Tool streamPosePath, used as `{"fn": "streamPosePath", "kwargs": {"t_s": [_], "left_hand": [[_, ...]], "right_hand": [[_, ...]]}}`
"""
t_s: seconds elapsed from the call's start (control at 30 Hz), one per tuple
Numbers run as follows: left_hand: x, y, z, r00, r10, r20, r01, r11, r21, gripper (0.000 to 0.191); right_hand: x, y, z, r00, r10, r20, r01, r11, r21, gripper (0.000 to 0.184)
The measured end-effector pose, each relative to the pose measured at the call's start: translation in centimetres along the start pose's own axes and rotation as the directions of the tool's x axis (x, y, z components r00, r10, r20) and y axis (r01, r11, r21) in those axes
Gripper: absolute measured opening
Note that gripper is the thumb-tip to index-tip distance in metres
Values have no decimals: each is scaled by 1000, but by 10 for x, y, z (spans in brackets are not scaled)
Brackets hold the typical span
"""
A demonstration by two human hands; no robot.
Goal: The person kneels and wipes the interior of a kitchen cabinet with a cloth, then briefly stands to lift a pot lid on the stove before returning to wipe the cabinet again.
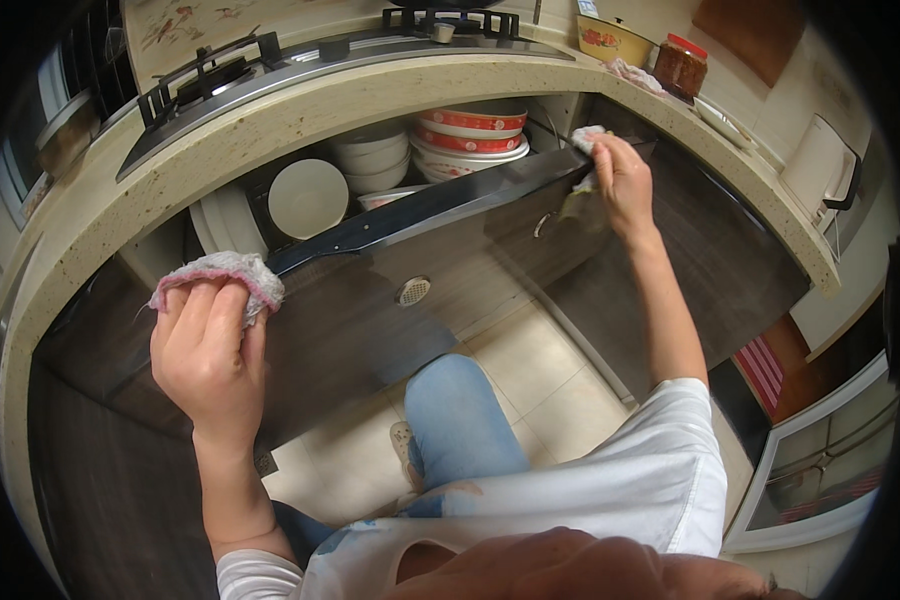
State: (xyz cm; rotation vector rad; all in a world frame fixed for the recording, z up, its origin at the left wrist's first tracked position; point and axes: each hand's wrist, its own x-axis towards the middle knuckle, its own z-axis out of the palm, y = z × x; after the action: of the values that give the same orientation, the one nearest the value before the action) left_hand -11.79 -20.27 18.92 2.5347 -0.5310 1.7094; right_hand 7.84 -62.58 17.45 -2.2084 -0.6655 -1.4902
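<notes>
My left hand (211,367) grips a bunched white cloth with a pink edge (259,281) at the left end of the drawer front's top edge. At the other end, my right hand (626,184) holds a second light cloth (586,137) over the top corner; part of it hangs down the outer face. The dark glossy drawer front (345,322) stands pulled out below the counter. Inside the drawer are a round white dish (308,199), white plates (229,225) on edge, stacked white bowls (373,161) and red-banded bowls (471,142).
Above the drawer runs a speckled stone countertop (330,112) with a gas hob (330,51). To the right stand a yellow enamel pot (613,43), a red-lidded jar (679,69) and a crumpled cloth (636,75). A metal pan (67,135) is at the left.
</notes>
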Motion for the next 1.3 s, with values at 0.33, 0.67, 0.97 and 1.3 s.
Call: {"fn": "streamPosePath", "kwargs": {"t_s": [0.33, 0.67, 0.97, 1.3], "left_hand": [[-1, -1, -1, 998, 41, -38, -41, 999, 1, 25], [-2, -8, 6, 988, 80, -134, -81, 997, -1, 19], [-1, -7, 7, 992, 64, -107, -60, 997, 40, 17], [-6, -15, 5, 991, 44, -126, -55, 995, -83, 24]], "right_hand": [[-9, -134, 1, 970, -235, 70, 215, 953, 213, 18], [-18, -131, 14, 990, -97, -100, 109, 987, 120, 18], [1, -255, 39, 953, -302, -8, 286, 895, 343, 21], [8, -193, 15, 967, -242, 75, 185, 876, 446, 14]]}}
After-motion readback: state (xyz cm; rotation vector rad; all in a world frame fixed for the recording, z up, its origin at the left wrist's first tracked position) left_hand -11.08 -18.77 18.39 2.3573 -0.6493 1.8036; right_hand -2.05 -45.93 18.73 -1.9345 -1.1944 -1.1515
